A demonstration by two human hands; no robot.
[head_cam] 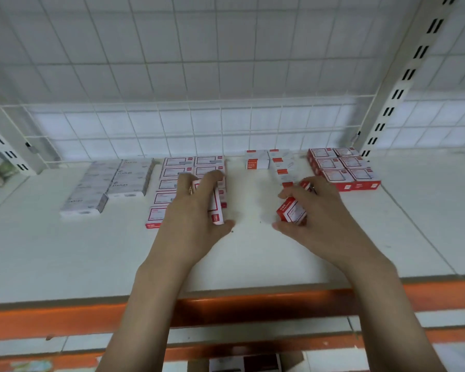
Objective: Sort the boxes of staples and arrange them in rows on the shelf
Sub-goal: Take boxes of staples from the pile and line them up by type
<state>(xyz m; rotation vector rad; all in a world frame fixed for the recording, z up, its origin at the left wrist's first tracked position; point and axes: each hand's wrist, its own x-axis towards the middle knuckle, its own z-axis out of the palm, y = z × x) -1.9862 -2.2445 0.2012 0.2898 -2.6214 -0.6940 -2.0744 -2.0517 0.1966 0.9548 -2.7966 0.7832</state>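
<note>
Matt white shelf (pixel 253 259), cardboard staple boxes (pixel 344 167), painted wire grid (pixel 199 76)

The shelf (pixel 253 253) is white with an orange front edge (pixel 65 320). Near its back left corner lie grey boxes (pixel 110 181) with dark lettering. The other boxes are red and white: a white-topped, red-framed group (pixel 183 167) at the back centre, whiter ones (pixel 269 161), and red-sided ones (pixel 344 167) toward the back right. A white wire grid (pixel 199 124) with square cells runs along the back edge.

Both forearms are bare, no sleeves showing; left hand (pixel 191 210) and right hand (pixel 317 213) each wear a ring
</note>
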